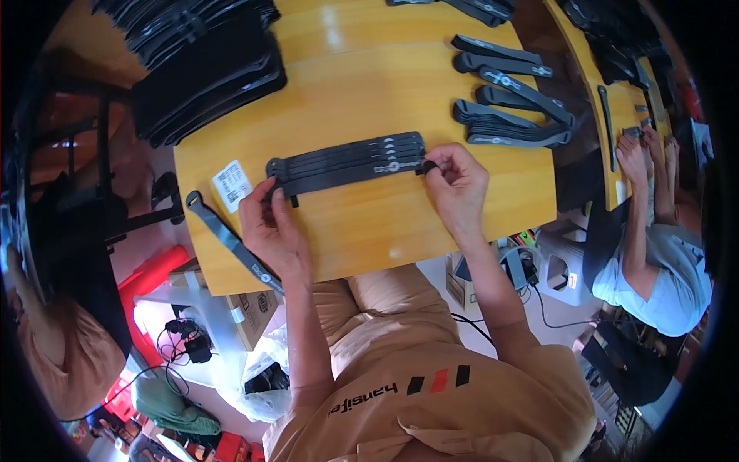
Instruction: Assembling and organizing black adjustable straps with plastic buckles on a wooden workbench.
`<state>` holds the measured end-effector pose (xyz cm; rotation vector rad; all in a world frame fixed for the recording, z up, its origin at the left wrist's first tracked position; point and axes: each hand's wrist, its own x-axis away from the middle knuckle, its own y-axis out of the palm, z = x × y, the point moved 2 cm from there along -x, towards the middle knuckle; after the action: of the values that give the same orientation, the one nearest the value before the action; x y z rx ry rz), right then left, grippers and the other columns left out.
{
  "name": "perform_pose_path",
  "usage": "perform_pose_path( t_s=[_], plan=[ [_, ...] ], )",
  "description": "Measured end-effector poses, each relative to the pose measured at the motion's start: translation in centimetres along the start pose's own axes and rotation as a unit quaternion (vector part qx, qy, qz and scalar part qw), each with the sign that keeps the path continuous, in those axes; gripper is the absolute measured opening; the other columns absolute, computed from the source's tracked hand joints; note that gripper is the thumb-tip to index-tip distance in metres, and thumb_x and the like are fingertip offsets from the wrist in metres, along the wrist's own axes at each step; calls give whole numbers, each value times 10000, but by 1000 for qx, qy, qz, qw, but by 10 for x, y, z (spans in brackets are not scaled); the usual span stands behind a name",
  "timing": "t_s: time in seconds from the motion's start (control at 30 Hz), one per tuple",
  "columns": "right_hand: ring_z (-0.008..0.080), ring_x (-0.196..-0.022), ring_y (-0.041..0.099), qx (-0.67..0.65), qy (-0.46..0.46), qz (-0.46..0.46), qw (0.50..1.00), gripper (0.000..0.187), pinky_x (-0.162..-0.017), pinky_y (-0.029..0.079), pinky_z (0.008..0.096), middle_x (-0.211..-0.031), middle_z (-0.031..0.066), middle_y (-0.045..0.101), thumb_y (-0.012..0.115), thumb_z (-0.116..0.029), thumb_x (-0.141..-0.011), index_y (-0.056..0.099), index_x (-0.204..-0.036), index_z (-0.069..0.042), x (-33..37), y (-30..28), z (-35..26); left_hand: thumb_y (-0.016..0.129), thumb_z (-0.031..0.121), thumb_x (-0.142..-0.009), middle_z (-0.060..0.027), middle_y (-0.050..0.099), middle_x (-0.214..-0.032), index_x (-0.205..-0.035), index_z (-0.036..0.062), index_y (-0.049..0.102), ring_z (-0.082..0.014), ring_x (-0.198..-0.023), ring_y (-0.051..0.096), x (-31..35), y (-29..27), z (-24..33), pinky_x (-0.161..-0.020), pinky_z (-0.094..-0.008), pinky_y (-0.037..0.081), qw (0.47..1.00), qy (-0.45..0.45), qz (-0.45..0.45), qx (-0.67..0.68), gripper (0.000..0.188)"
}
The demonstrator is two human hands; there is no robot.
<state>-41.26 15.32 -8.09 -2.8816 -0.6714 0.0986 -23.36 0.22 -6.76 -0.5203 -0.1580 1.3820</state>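
Note:
A fanned stack of black straps [335, 165], with pale printed marks toward its right end, lies crosswise on the yellow table [369, 223]. At its left end, beside a looped tip, my left hand [271, 231] has thumb and fingers closed on the straps. My right hand [460, 189] pinches the right end of the stack between thumb and fingers. A single strap [235, 242] with an oval eyelet lies slanted along the table's left edge, near my left forearm. Next to it is a white printed label sheet [231, 185].
Tall piles of black straps [212, 85] stand at the far left. Folded strap bundles [504, 123] lie at the far right. A co-worker's hands [639, 158] are at another table on the right. Below the left edge are a cardboard box [254, 314] and cables [185, 343].

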Motion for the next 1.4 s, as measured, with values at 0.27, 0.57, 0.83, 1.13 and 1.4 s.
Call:
perform_pose_path(
  t_s=[0.27,0.57,0.83,1.13,1.4],
  plan=[
    [51,-575,502,33,-7,-12,999,167,-498,397,175,-709,24,546,564,128,-680,592,-802,18,-2,-4,-8,568,-7,-823,-45,546,-787,-964,6,611,-99,-599,449,0,5,5,-569,-223,385,1000,8,-5,-26,148],
    [63,-577,516,58,-14,-17,998,168,-505,414,187,-706,33,550,563,125,-674,592,-799,17,-3,-3,-15,568,-3,-829,-39,555,-782,-959,-3,604,-92,-593,435,0,6,6,-560,-217,374,1000,2,-4,-13,135],
    [69,-564,516,73,-9,-17,997,162,-501,413,194,-693,39,547,558,120,-669,590,-793,21,-2,-3,-18,568,-3,-830,-38,541,-790,-964,-5,607,-90,-593,426,0,5,5,-557,-215,365,999,14,-8,-30,140],
    [85,-566,525,85,-27,-18,996,145,-500,422,206,-693,49,550,568,108,-673,587,-787,22,-2,-3,-17,566,-9,-824,-39,529,-781,-968,3,614,-96,-589,422,-1,6,8,-553,-219,361,999,22,-5,-39,153],
    [92,-550,526,97,-29,-14,995,140,-493,417,208,-687,56,548,576,105,-668,586,-777,17,-2,-2,-17,564,-14,-817,-41,516,-772,-958,4,617,-107,-586,422,-1,5,11,-541,-223,354,998,30,-7,-58,152]
  ],
)
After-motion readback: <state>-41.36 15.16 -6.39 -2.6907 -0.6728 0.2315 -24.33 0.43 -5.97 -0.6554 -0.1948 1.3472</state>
